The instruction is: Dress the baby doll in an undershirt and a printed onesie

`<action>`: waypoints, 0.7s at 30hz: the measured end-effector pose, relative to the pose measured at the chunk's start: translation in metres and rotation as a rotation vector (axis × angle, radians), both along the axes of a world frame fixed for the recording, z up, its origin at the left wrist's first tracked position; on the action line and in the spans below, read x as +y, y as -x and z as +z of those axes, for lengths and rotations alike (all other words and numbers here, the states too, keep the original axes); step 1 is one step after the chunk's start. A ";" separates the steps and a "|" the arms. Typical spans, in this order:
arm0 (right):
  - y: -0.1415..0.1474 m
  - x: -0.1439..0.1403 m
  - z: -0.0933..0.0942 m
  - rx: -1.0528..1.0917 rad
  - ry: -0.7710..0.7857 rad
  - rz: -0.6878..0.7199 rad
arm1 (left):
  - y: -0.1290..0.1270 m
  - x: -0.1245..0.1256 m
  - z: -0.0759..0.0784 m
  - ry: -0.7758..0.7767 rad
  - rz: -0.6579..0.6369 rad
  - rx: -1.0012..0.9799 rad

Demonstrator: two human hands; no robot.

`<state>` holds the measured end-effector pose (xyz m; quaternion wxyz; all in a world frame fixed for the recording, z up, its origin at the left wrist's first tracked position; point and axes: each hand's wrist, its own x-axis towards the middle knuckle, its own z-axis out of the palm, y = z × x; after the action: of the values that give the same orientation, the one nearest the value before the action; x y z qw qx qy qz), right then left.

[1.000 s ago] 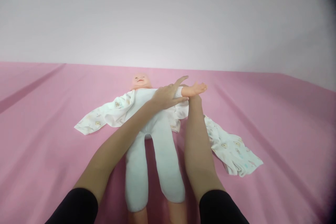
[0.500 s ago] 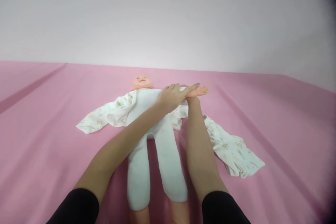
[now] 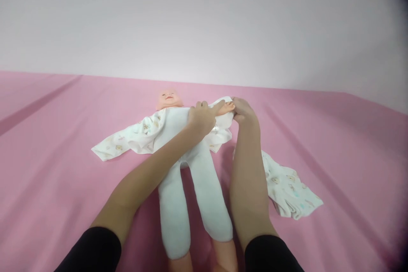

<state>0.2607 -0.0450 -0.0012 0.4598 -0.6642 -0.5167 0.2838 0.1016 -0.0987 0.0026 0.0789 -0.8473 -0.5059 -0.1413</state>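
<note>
A baby doll (image 3: 178, 129) in a white body suit lies on its back on the pink sheet (image 3: 63, 195), head away from me. Under it is spread a white printed garment (image 3: 127, 142). My left hand (image 3: 200, 117) reaches across the doll's chest and grips the doll's arm near the wrist. My right hand (image 3: 244, 112) holds the garment's sleeve opening at the doll's small hand (image 3: 228, 106), whose fingers poke out between my two hands.
A folded white printed cloth (image 3: 290, 193) lies on the sheet to the right of my right forearm. A pale wall (image 3: 204, 25) rises behind the bed. The sheet has long creases at the left.
My right hand has come up from under the doll's arm and brought the sleeve over the doll's hand. My left hand has closed on the doll's arm, and the arm is now partly covered.
</note>
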 end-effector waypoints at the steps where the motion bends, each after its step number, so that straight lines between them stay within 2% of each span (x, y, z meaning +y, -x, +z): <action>1: 0.000 -0.003 0.005 0.016 0.008 -0.032 | 0.001 0.001 0.001 0.021 0.006 0.003; 5: 0.004 -0.010 0.020 -0.004 -0.054 -0.175 | 0.004 0.004 0.005 0.059 0.014 0.015; 7: 0.006 -0.011 0.023 -0.047 -0.075 -0.205 | 0.004 0.005 0.006 0.081 0.019 0.025; 10: 0.007 -0.012 0.026 -0.094 -0.076 -0.211 | 0.002 0.005 0.004 0.102 0.024 0.031; 17: 0.010 -0.017 0.029 -0.265 -0.082 -0.124 | -0.002 0.008 0.002 0.115 0.015 0.045; 21: 0.015 -0.015 0.024 -0.145 -0.051 -0.141 | -0.002 0.008 -0.001 0.127 -0.038 0.066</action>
<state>0.2456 -0.0600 0.0224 0.4569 -0.7058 -0.5075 0.1885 0.1034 -0.0912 0.0016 0.0387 -0.8641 -0.4950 -0.0825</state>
